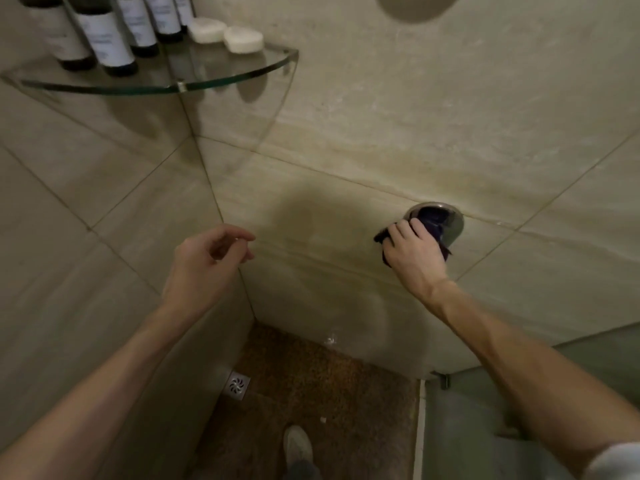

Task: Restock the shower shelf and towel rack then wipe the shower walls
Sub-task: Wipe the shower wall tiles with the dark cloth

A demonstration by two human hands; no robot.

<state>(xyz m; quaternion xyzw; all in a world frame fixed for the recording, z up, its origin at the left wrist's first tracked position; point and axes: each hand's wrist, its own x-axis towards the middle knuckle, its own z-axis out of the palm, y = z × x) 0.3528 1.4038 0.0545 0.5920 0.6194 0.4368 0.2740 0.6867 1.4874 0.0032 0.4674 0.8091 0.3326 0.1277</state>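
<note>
My right hand [414, 256] presses a dark purple cloth [433, 227] against the round chrome valve plate [452, 221] on the beige tiled shower wall [381, 116]. My left hand [204, 265] hovers near the wall corner, fingers loosely curled, holding nothing. A glass corner shelf [221, 69] at upper left carries several dark bottles [107, 36] with white labels and two white soap bars [225, 34].
A brown pebbled shower floor [329, 393] lies below, with a square metal drain [238, 384] in the corner. My shoe [298, 445] stands on it. A glass panel [485, 410] stands at lower right. Another round fitting [415, 5] sits high on the wall.
</note>
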